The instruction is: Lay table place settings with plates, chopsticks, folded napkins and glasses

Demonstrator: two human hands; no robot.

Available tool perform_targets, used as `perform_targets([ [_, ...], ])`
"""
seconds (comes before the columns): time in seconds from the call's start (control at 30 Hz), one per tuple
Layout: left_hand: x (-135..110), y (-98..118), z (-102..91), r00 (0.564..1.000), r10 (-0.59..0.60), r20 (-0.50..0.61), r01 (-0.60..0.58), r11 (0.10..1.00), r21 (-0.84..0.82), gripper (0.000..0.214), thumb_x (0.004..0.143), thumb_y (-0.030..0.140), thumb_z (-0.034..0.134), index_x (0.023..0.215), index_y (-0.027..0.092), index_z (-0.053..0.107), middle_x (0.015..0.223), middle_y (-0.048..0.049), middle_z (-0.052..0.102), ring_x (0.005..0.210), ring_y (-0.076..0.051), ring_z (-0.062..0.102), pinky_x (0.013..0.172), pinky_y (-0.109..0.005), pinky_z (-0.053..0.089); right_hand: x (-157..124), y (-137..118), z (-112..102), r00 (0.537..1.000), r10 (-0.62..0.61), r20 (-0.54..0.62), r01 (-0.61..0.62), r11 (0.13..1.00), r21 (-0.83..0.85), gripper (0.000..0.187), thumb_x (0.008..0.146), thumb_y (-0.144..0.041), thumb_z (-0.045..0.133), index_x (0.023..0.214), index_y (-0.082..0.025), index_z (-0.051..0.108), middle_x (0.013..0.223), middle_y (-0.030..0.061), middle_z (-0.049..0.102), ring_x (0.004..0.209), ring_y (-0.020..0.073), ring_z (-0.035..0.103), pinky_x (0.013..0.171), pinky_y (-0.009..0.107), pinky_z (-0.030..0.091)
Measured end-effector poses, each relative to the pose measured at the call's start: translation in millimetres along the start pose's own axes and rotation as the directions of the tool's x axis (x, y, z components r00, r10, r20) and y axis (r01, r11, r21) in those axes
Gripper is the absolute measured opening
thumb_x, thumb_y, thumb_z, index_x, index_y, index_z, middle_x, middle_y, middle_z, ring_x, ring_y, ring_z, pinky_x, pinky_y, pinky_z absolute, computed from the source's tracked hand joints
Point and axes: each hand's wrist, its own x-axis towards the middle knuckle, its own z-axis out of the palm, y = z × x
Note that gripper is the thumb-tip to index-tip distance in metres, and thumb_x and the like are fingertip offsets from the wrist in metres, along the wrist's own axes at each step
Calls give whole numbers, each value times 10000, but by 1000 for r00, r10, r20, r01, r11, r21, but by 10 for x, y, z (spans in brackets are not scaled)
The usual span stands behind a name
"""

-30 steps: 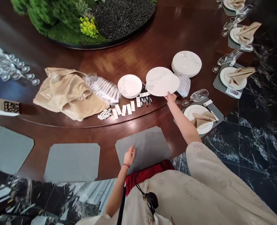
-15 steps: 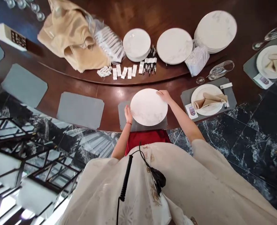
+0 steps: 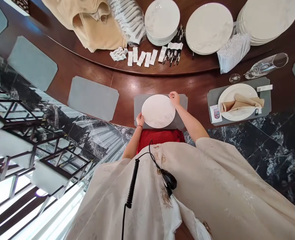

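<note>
A large white marbled plate [image 3: 158, 111] lies over a grey placemat [image 3: 181, 123] at the table edge in front of me. At its left rim is my left hand [image 3: 140, 120], with the fingers closed on the edge. My right hand [image 3: 174, 99] is curled at the upper right rim, thumb and fingers together against it. Whether any fingertips reach under the plate is hidden.
Behind are stacks of plates [image 3: 162, 21], a single-looking large plate [image 3: 209, 28], chopsticks [image 3: 174, 46], white rests [image 3: 147, 59] and beige cloths [image 3: 99, 30]. To the right, a set plate with a folded napkin [image 3: 242, 102] stands near a lying glass [image 3: 267, 66].
The plate has gone down onto the placemat and sits more within it, looking smaller. Both hands moved with it and stay at its rim. My view has tilted nearer the table.
</note>
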Motion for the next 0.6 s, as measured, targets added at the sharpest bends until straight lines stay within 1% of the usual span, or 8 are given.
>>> perform_targets([
  [0.07, 29, 3, -22, 999, -37, 29, 37, 999, 16, 459, 872, 308, 747, 1285, 110, 722, 935, -112, 746, 929, -249, 701, 837, -392, 619, -194, 161, -114, 997, 11, -79, -12, 1000, -11, 240, 956, -400, 514, 1038, -222, 652, 1123, 135, 721, 1000, 235, 669, 931, 382, 579],
  [0.13, 46, -5, -48, 996, -76, 46, 75, 997, 26, 448, 878, 273, 722, 1294, 108, 708, 838, -72, 706, 832, -211, 679, 777, -351, 612, -510, 338, -220, 992, 66, -109, -73, 995, -62, 245, 954, -355, 488, 1062, -211, 655, 1130, 147, 725, 978, 241, 674, 949, 402, 572],
  [0.2, 57, -15, -76, 994, -93, 61, 92, 996, 17, 448, 874, 229, 695, 1303, 100, 692, 752, -30, 653, 748, -173, 636, 739, -313, 598, -883, 488, -277, 987, 139, -83, -148, 982, -116, 228, 928, -306, 496, 1043, -200, 661, 1082, 147, 742, 949, 250, 680, 970, 417, 557],
  [0.27, 66, -23, -101, 993, -87, 86, 88, 996, -16, 465, 862, 201, 682, 1313, 91, 678, 699, 2, 608, 700, -146, 597, 729, -289, 587, -1207, 581, -271, 980, 195, -30, -197, 971, -138, 210, 896, -282, 526, 1014, -193, 674, 1025, 140, 759, 948, 259, 689, 985, 416, 543],
  [0.33, 74, -27, -121, 990, -79, 114, 86, 995, -51, 482, 845, 205, 689, 1313, 90, 672, 673, 22, 587, 674, -131, 573, 728, -277, 580, -1405, 618, -216, 973, 230, -10, -230, 966, -117, 220, 867, -269, 550, 1011, -183, 692, 1005, 134, 770, 964, 258, 698, 997, 400, 532],
  [0.43, 85, -31, -137, 989, -66, 134, 77, 995, -71, 483, 825, 248, 717, 1286, 110, 686, 642, 41, 573, 637, -115, 542, 714, -263, 562, -1450, 605, -114, 957, 287, -47, -288, 957, -26, 285, 822, -249, 561, 1041, -155, 718, 1010, 130, 781, 964, 242, 710, 995, 367, 527],
  [0.5, 88, -37, -140, 989, -61, 136, 71, 995, -72, 476, 817, 267, 731, 1270, 123, 696, 629, 47, 569, 622, -112, 527, 705, -260, 547, -1384, 584, -72, 940, 336, -62, -333, 941, 57, 322, 803, -258, 569, 1056, -145, 732, 1009, 123, 784, 944, 232, 712, 958, 351, 539],
  [0.6, 86, -54, -143, 990, -67, 126, 78, 994, -80, 484, 819, 240, 720, 1283, 108, 683, 645, 34, 592, 633, -117, 538, 725, -270, 538, -1283, 564, -69, 922, 385, -46, -373, 912, 169, 342, 781, -298, 607, 1053, -144, 745, 996, 111, 785, 931, 225, 698, 908, 348, 552],
])
